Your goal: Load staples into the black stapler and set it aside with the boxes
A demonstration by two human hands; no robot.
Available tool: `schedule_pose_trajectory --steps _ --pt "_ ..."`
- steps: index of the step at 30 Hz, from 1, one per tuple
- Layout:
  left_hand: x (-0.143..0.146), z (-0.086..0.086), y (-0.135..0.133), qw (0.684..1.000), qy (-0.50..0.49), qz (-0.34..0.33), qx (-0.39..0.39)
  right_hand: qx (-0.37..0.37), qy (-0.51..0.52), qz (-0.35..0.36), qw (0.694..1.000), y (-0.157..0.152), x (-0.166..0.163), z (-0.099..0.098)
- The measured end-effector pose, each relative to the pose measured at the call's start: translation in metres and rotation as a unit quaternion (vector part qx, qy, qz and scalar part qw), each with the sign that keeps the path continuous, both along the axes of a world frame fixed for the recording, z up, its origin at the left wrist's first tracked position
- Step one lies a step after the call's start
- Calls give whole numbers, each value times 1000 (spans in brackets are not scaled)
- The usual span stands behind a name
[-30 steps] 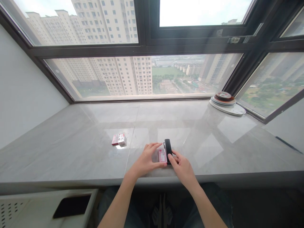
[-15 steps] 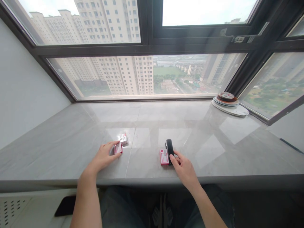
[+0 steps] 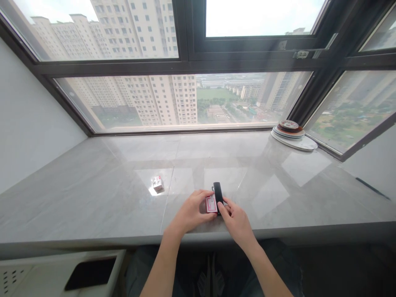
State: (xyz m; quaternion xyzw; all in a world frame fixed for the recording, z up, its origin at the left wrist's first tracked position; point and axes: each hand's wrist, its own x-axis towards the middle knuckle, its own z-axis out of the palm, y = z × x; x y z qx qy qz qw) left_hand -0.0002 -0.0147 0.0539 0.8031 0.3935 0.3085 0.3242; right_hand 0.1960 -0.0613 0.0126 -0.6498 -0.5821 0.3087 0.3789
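Observation:
My left hand (image 3: 194,211) is closed around a small pink-and-white box (image 3: 211,203), thumb on its near edge and fingers at its far edge. The box lies right beside a black stapler (image 3: 218,193), along its left side. Whether another box lies underneath is hidden. My right hand (image 3: 234,214) grips the stapler's near part from the right, thumb on top and fingers against its side. Apart from both hands, a small white box with red marks (image 3: 157,184) sits on the countertop to the left.
The grey glossy countertop (image 3: 102,206) runs along the dark-framed window (image 3: 185,66). Stacked plates (image 3: 292,134) stand in the far right corner. Below the front edge at left is a white unit with a dark opening (image 3: 91,273). A thin dark strip (image 3: 373,189) lies at far right.
My left hand has moved right, from beside the white box to the stapler, taking the pink-and-white box along. My right hand stays on the stapler. The view has shifted slightly.

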Motion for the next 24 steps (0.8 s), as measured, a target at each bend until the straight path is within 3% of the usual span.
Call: schedule_pose_trajectory --steps 5,7,10,12,14,15,17,19,24 --pt "7 -16 -2 999 -30 -8 -14 -5 6 7 1000 -1 3 4" --pt "1 -17 -3 999 -23 27 8 -17 31 10 999 -2 7 7" --pt "-33 -17 4 977 -15 206 46 -41 53 12 998 -5 11 12" --pt "-71 -16 17 935 -15 349 56 -51 30 22 998 -8 11 16" --pt "-109 -15 34 864 21 501 45 -58 -16 42 997 -9 9 18" --pt "-124 -15 42 855 61 515 4 -59 -39 53 996 -9 8 19" --pt "-139 -18 57 875 111 469 -39 -55 -67 72 994 -6 5 21" --pt "-130 -22 67 904 126 406 -45 -49 -74 86 992 -1 5 23" --pt "-54 -28 63 954 115 276 -24 -48 -95 99 989 6 6 23"
